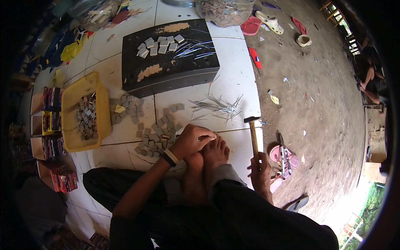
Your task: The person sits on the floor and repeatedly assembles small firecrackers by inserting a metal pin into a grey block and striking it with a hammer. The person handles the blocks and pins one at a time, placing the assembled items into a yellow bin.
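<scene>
My right hand (262,174) grips the wooden handle of a hammer (254,137), its dark metal head up, at the edge of the white tiled floor. My left hand (193,141), with bands on its wrist, is closed with the fingers pinched beside the toes of my bare foot (217,153); what it holds, if anything, is hidden. Left of this hand lie many small grey square pieces (156,135), loosely scattered. Beyond my foot is a loose pile of thin silvery wire lengths (221,105).
A black block (166,85) carries pale square pieces (154,51) and more wires (191,49). A yellow plastic tub (104,121) of small pieces stands left, beside boxes of colourful packets (52,121). Sandals (270,21) and pliers-like tools (284,154) lie on the dirt ground at right.
</scene>
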`<state>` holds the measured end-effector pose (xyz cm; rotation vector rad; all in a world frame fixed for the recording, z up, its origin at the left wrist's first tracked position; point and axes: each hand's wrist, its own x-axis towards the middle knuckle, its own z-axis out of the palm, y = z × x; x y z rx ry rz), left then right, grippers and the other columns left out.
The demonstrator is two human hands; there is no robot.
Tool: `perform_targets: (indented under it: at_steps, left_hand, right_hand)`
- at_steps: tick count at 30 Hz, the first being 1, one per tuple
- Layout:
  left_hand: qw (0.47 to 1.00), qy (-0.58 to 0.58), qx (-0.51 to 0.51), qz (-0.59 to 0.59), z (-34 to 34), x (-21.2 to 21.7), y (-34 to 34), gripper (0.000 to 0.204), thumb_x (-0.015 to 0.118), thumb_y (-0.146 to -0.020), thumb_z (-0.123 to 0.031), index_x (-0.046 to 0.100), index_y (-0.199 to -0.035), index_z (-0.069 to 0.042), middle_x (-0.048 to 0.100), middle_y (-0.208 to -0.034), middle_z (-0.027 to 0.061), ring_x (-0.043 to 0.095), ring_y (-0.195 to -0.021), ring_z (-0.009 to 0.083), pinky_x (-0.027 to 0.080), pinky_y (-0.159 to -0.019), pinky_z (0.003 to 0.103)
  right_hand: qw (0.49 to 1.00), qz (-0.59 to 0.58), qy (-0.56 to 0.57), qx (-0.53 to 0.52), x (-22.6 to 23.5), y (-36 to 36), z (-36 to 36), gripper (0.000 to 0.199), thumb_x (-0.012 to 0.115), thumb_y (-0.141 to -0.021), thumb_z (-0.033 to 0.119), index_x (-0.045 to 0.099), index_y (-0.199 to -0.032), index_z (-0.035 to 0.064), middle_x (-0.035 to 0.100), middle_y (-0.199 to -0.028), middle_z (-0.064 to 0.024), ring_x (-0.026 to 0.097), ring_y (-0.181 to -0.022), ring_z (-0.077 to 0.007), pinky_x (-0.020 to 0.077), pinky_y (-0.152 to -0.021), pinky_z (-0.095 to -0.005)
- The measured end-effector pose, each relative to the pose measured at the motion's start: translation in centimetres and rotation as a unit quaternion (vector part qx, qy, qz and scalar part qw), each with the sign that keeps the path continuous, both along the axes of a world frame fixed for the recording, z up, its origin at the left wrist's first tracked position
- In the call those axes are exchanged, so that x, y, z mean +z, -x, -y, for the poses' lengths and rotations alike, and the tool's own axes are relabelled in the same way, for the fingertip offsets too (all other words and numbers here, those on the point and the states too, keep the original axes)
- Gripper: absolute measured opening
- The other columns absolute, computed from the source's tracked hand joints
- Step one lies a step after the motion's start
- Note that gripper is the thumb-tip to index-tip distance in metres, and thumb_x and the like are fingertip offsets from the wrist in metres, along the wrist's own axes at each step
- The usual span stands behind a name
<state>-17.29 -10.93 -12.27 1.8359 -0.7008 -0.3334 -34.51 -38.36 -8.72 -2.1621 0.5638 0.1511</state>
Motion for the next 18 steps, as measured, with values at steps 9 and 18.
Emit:
perform_targets:
  at_steps: [9,18]
  left_hand:
    - [0.999,-0.028,-0.022,0.009,-0.6,-0.2,-0.2,0.018,0.077,-0.088,-0.001,0.079,-0.106,0.0,0.08,-0.104,0.0172,0.078,-0.093,0.0338,0.062,-0.083,0.04]
    - [0.999,-0.002,-0.038,0.013,-0.6,-0.3,-0.2,0.016,0.075,-0.088,-0.001,0.077,-0.104,0.002,0.079,-0.103,0.0199,0.077,-0.092,0.0375,0.061,-0.083,0.042]
  right_hand:
    - [0.951,0.031,0.102,0.29,6.0,0.1,-1.6,0.071,0.069,-0.101,0.005,0.044,-0.165,0.0231,0.063,-0.075,-0.01,0.065,-0.059,-0.0295,0.056,-0.055,-0.0454]
    - [0.949,0.068,0.119,0.283,5.3,0.9,-2.0,0.076,0.07,-0.097,0.002,0.044,-0.166,0.0239,0.058,-0.071,-0.0091,0.061,-0.056,-0.0238,0.0534,-0.05,-0.0437]
